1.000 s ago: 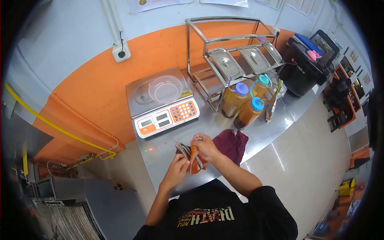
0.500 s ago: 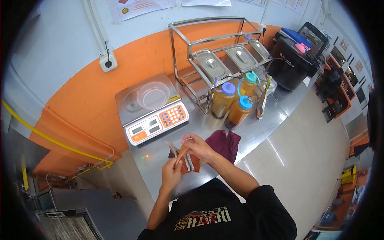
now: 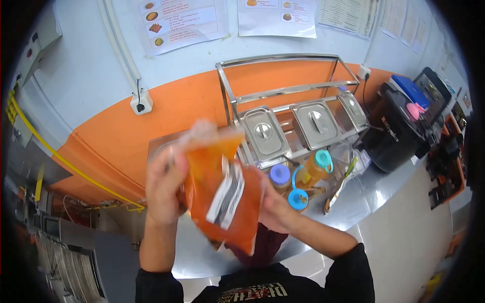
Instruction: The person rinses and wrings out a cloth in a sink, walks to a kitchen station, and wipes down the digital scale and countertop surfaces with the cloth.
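Observation:
A clear plastic pouch of orange-red sauce (image 3: pixel 202 202) is held up close to the camera, with a white printed label on its front. My left hand (image 3: pixel 165 184) grips its left edge, the thumb pressed on the front. On the right side my right hand (image 3: pixel 275 209) holds the pouch, its fingers mostly hidden behind it. The upper end of the pouch is crumpled clear film, smeared by motion. Below the pouch a maroon cloth (image 3: pixel 262 247) lies on the steel table (image 3: pixel 194 260). The pouch and hands cover most of the weighing scale.
Squeeze bottles with a purple lid (image 3: pixel 279 174), a turquoise lid (image 3: pixel 323 158) and a blue lid (image 3: pixel 298 199) stand right of the pouch, beside an upright foil packet (image 3: pixel 337 192). Behind are lidded steel pans (image 3: pixel 317 123) in a metal rack (image 3: pixel 275 96) and a black cooker (image 3: pixel 389 131).
The pouch has come up from low over the table towards the camera, now spread between both hands. My right hand has moved from its upper end to its right side. The view has tilted upward.

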`<state>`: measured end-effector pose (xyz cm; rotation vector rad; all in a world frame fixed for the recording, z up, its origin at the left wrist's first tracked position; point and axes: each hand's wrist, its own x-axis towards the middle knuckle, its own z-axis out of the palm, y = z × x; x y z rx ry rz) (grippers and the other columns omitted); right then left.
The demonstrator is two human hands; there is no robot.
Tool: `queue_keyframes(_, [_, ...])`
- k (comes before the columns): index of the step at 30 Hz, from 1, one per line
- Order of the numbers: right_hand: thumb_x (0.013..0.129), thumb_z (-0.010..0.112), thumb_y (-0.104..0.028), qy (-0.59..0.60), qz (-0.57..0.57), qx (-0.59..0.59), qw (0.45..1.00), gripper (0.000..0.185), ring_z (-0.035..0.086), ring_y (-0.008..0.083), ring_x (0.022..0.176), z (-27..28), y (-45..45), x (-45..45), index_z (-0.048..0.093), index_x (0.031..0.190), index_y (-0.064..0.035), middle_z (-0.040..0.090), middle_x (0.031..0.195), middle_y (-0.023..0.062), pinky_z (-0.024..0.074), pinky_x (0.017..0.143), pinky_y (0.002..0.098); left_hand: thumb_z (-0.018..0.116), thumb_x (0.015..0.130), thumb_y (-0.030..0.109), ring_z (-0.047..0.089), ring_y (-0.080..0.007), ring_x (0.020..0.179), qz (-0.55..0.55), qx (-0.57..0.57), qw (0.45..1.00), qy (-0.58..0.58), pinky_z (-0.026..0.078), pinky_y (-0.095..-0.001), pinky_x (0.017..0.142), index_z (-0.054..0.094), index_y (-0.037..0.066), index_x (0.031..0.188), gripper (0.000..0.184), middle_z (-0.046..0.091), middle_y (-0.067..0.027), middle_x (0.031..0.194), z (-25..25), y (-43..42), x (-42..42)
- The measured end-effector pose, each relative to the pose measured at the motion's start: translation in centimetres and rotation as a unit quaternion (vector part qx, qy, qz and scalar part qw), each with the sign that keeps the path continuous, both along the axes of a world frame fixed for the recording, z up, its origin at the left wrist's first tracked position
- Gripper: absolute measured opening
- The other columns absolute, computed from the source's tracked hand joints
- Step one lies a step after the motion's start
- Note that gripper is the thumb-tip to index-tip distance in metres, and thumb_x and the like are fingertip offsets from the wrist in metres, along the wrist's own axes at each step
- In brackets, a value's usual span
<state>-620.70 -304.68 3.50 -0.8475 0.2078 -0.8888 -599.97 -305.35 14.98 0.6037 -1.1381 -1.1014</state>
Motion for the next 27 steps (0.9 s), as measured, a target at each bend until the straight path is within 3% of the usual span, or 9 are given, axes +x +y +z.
queue_keyframes(1, [0.087, 0.073, -0.038, -0.121, 0.042, 0.114, 0.985, 0.096, 0.029, 0.0254, 0.143, 1.6, -0.9, -1.1, 0.010, 0.156, -0.0144, 0.025, 0.156, 0.0105, 0.0349, 0.111, 0.0442, 0.057, 0.099, 0.021, 0.063, -0.0123, 0.095, -0.005, -0.004, 1.000, 0.014, 0.050, -0.0268, 0.083, 0.059, -0.003, 0.122, 0.033, 0.066, -0.0055, 0.110, 1.9, -1.8, -1.5])
queue_keyframes(4, [0.084, 0.072, -0.048, -0.034, -0.005, 0.010, 0.999, 0.092, 0.037, 0.0265, 0.139, 5.4, -5.9, -3.8, 0.025, 0.151, -0.0071, 0.036, 0.150, 0.0133, 0.0381, 0.110, 0.0477, 0.055, 0.101, 0.023, 0.064, -0.0132, 0.097, -0.014, -0.024, 0.999, 0.043, 0.052, -0.0289, 0.085, 0.061, -0.001, 0.116, 0.029, 0.067, -0.0062, 0.110, 5.0, -8.3, -3.8])
queue_keyframes(8, [0.094, 0.061, -0.025, 0.036, -0.046, -0.043, 0.997, 0.049, 0.060, 0.0240, 0.116, 12.8, -16.7, -4.2, 0.045, 0.136, -0.0042, 0.060, 0.128, 0.0110, 0.0496, 0.099, 0.0428, 0.053, 0.102, 0.024, 0.065, -0.0132, 0.095, 0.072, -0.013, 0.997, 0.007, 0.053, -0.0290, 0.082, 0.062, 0.000, 0.112, 0.028, 0.068, -0.0068, 0.107, 5.9, -15.6, -4.6])
queue_keyframes(13, [0.092, 0.059, -0.010, 0.154, -0.129, -0.154, 0.967, 0.042, 0.061, 0.0217, 0.113, 11.2, -29.3, -2.9, 0.047, 0.132, -0.0036, 0.061, 0.122, 0.0101, 0.0532, 0.093, 0.0387, 0.053, 0.102, 0.027, 0.067, -0.0137, 0.091, 0.150, 0.027, 0.988, -0.011, 0.055, -0.0301, 0.077, 0.063, 0.001, 0.112, 0.030, 0.068, -0.0074, 0.106, 0.6, -24.7, -1.8])
queue_keyframes(15, [0.089, 0.062, -0.008, 0.241, -0.122, -0.171, 0.948, 0.039, 0.063, 0.0192, 0.108, 9.5, -33.2, -2.2, 0.050, 0.126, -0.0033, 0.062, 0.118, 0.0078, 0.0542, 0.090, 0.0373, 0.056, 0.100, 0.033, 0.066, -0.0131, 0.088, 0.164, 0.104, 0.981, -0.021, 0.056, -0.0337, 0.072, 0.063, 0.002, 0.111, 0.034, 0.068, -0.0067, 0.103, -2.5, -26.4, -0.6])
queue_keyframes(18, [0.088, 0.064, -0.008, 0.422, -0.113, -0.086, 0.896, 0.038, 0.065, 0.0183, 0.101, 8.6, -33.7, -1.4, 0.050, 0.123, -0.0014, 0.063, 0.113, 0.0078, 0.0555, 0.087, 0.0354, 0.061, 0.095, 0.044, 0.062, -0.0134, 0.079, 0.144, 0.257, 0.950, -0.099, 0.056, -0.0335, 0.066, 0.062, 0.008, 0.108, 0.039, 0.064, -0.0032, 0.092, -8.1, -28.5, 1.6])
queue_keyframes(22, [0.088, 0.064, -0.010, 0.414, -0.046, -0.120, 0.901, 0.036, 0.066, 0.0177, 0.094, 6.6, -36.5, -1.6, 0.051, 0.120, 0.0006, 0.064, 0.108, 0.0096, 0.0567, 0.083, 0.0323, 0.064, 0.088, 0.058, 0.059, -0.0166, 0.076, 0.044, 0.375, 0.924, -0.065, 0.054, -0.0327, 0.064, 0.060, 0.012, 0.109, 0.051, 0.060, -0.0045, 0.092, -9.7, -27.2, 0.6])
queue_keyframes(23, [0.089, 0.064, -0.011, 0.390, -0.047, -0.108, 0.913, 0.036, 0.066, 0.0177, 0.094, 6.1, -36.6, -1.8, 0.051, 0.120, 0.0010, 0.064, 0.108, 0.0102, 0.0570, 0.082, 0.0318, 0.065, 0.084, 0.064, 0.058, -0.0181, 0.077, 0.039, 0.352, 0.933, -0.070, 0.054, -0.0339, 0.066, 0.058, 0.012, 0.114, 0.060, 0.059, -0.0063, 0.097, -10.0, -27.0, 0.6])
queue_keyframes(27, [0.092, 0.064, -0.020, 0.367, -0.066, -0.110, 0.921, 0.040, 0.067, 0.0169, 0.097, 7.3, -34.6, -1.7, 0.050, 0.124, 0.0002, 0.064, 0.110, 0.0109, 0.0575, 0.079, 0.0306, 0.061, 0.087, 0.064, 0.059, -0.0186, 0.082, 0.031, 0.358, 0.928, -0.094, 0.052, -0.0354, 0.073, 0.056, 0.011, 0.120, 0.062, 0.061, -0.0069, 0.100, -11.6, -27.8, 1.1])
